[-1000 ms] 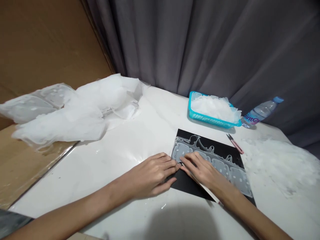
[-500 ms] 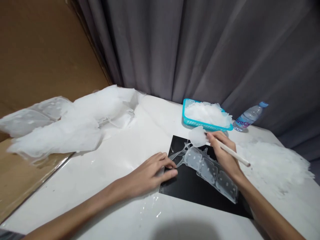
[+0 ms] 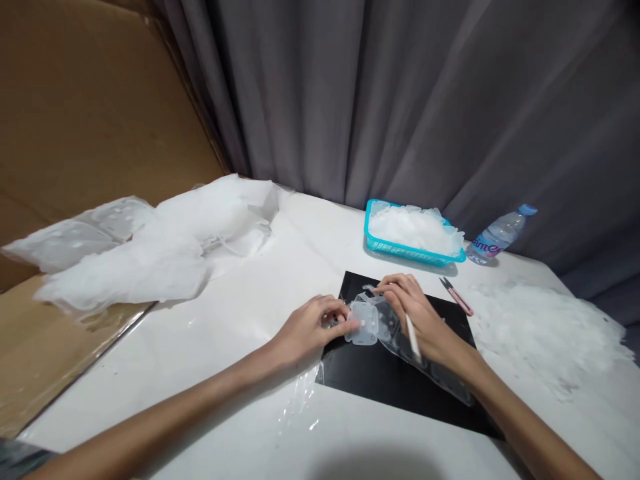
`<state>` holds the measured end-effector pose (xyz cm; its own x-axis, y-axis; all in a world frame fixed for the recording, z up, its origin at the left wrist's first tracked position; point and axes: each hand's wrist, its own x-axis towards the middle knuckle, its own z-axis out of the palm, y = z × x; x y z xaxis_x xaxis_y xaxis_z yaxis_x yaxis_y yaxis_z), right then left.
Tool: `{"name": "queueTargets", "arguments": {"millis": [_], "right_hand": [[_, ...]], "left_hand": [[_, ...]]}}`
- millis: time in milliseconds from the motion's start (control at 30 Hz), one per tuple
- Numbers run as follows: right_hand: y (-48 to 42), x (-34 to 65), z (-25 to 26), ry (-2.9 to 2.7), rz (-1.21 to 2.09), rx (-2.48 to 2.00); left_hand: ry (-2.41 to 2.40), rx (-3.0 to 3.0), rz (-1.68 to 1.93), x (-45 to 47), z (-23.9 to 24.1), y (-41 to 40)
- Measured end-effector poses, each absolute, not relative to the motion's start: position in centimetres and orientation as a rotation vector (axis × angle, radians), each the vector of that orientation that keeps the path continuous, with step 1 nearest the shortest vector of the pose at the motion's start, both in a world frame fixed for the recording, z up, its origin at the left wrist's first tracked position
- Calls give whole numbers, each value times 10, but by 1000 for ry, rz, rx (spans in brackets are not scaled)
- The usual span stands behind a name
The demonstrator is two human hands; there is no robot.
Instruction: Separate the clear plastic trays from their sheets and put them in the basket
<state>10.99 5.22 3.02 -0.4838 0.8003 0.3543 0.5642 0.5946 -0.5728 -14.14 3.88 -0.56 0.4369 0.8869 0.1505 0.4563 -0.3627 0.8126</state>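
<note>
My left hand [image 3: 311, 328] pinches a translucent, rounded-square plastic piece [image 3: 366, 325] by its left edge, over the black mat [image 3: 373, 383]. Closed round a slim white-handled, pen-like tool [image 3: 413, 339], my right hand [image 3: 429, 325] is just right of that piece. The tool's tip is hidden, and the right fingertips are by the clear scrap at the top of the mat. A clear plastic strip [image 3: 453, 385] of joined pieces lies on the mat, partly under my right hand.
Pink-handled thread snips [image 3: 457, 297] lie right of the mat, near a spread heap of translucent pieces [image 3: 545, 333]. Behind are a turquoise basket [image 3: 415, 254] of similar pieces and a water bottle [image 3: 497, 235]. White sheets [image 3: 200, 220] are piled at left by cardboard [image 3: 90, 113].
My right hand has moved left and down with the tool, uncovering the snips. The loose piece it had near the basket is gone from there. My left hand now pinches a rounded piece.
</note>
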Motion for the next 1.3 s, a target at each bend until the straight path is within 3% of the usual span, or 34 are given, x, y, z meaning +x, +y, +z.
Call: {"name": "queueTargets", "arguments": {"millis": [167, 400, 600, 767, 867, 1300], "right_hand": [[64, 103, 7, -2323, 639, -1085], [69, 105, 19, -2172, 892, -1045], [76, 98, 7, -2114, 526, -1334], [77, 101, 6, -2076, 368, -1354], [62, 114, 13, -1987, 216, -1357], [-3, 145, -16, -2518, 254, -1022]], "left_hand": [[1256, 2104, 676, -133, 8, 37], [1199, 2229, 667, -122, 17, 53], [448, 2851, 802, -126, 16, 30], [832, 1842, 816, -126, 26, 25], [797, 1247, 805, -128, 32, 40], [790, 917, 801, -130, 28, 52]]}}
